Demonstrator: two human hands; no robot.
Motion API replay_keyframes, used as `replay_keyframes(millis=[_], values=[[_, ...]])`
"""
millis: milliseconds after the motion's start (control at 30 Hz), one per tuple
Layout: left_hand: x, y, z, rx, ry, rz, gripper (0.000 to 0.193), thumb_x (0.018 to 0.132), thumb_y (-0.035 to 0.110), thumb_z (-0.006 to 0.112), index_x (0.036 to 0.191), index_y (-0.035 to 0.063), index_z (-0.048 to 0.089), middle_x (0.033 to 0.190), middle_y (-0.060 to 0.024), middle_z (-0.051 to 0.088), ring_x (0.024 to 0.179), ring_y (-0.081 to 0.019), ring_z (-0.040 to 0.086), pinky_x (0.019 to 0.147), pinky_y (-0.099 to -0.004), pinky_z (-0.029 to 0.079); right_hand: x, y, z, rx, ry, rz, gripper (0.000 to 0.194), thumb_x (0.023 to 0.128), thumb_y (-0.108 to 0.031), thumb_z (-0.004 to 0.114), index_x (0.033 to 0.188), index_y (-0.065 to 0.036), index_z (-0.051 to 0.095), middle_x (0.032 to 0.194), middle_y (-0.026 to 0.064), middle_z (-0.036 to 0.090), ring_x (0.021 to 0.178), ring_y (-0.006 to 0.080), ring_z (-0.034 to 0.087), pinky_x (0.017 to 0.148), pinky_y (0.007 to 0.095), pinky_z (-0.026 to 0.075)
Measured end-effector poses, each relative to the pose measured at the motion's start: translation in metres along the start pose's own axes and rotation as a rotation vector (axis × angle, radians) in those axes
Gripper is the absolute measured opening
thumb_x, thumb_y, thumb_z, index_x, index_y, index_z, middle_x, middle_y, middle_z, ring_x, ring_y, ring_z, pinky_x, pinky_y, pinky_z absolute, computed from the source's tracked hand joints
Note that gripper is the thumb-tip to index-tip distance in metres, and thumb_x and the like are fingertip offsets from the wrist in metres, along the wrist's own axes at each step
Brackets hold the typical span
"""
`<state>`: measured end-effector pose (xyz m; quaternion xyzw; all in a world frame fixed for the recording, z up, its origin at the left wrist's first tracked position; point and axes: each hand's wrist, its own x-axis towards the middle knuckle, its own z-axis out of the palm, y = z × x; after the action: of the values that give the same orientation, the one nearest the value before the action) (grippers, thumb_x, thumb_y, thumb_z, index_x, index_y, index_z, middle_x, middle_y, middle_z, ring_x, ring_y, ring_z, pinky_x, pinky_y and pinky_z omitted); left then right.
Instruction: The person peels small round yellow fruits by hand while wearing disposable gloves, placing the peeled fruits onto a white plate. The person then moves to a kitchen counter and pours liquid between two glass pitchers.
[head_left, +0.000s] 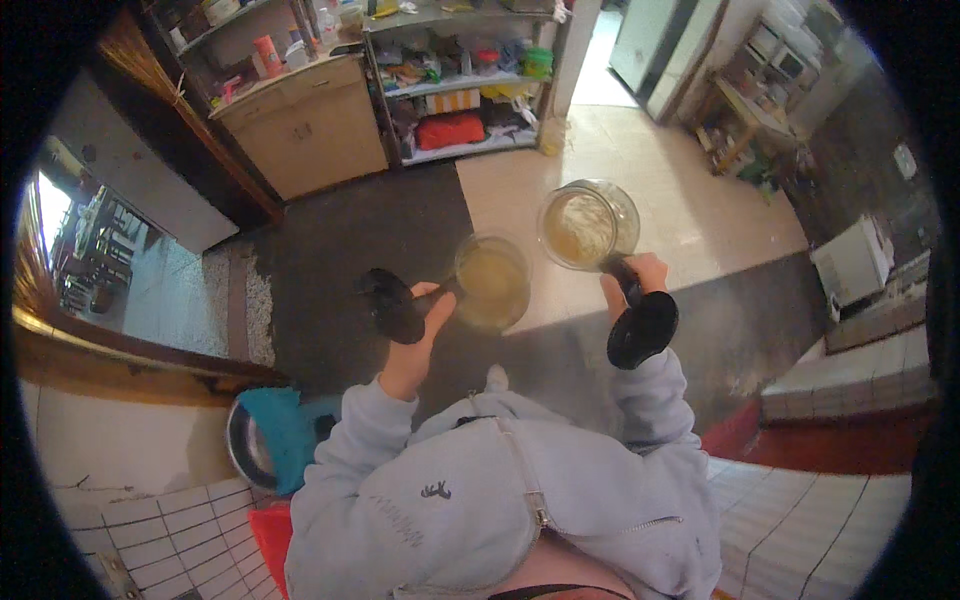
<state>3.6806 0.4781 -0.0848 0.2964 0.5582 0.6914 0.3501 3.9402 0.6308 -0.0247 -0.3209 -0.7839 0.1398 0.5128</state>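
Note:
My left hand (420, 337) grips the dark handle of a glass jug (493, 281), which holds cloudy, pale yellowish contents. A round black disc (394, 306), apparently the jug's lid tipped back, stands by that hand. My right hand (637, 281) is closed around the black handle of a second glass jug (589, 225). Its mouth is uncovered, with pale, foamy-looking contents inside. Another black disc (643, 330) sits just below my right hand, over the wrist. Both jugs are held in the air above the floor, apart from each other.
A wooden cabinet (307, 135) and a metal shelf (472, 86) full of goods stand ahead. Beyond them is a bright doorway (600, 60). A broom (142, 60) leans at the left. A basin with a teal cover (274, 439) is near my left elbow; a tiled counter (855, 375) stands right.

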Motion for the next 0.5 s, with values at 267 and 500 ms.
replay_keyframes(millis=[267,500], values=[[0.157,-0.003,0.069,-0.082,0.043,-0.06,0.015,0.095,0.019,0.073,0.102,0.0086,0.066,0.086,0.0047,0.057,0.081,-0.007,0.05,0.077,-0.025,0.041,0.18,0.102,0.07,-0.038,-0.095,-0.392,0.029,0.07,-0.01,0.084,0.091,-0.006,0.064,0.081,0.0071,0.065,0.076,0.0282,0.058,0.08,0.039,0.04],[0.317,-0.021,0.091,-0.143,-0.021,-0.017,0.018,0.093,0.021,0.077,0.099,0.0091,0.066,0.082,0.0056,0.056,0.078,-0.007,0.048,0.072,-0.0258,0.039,0.285,0.162,0.149,-0.115,-0.127,-0.549,0.031,0.069,-0.012,0.085,0.091,-0.006,0.063,0.08,0.0062,0.063,0.077,0.0288,0.058,0.08,0.0397,0.04]])
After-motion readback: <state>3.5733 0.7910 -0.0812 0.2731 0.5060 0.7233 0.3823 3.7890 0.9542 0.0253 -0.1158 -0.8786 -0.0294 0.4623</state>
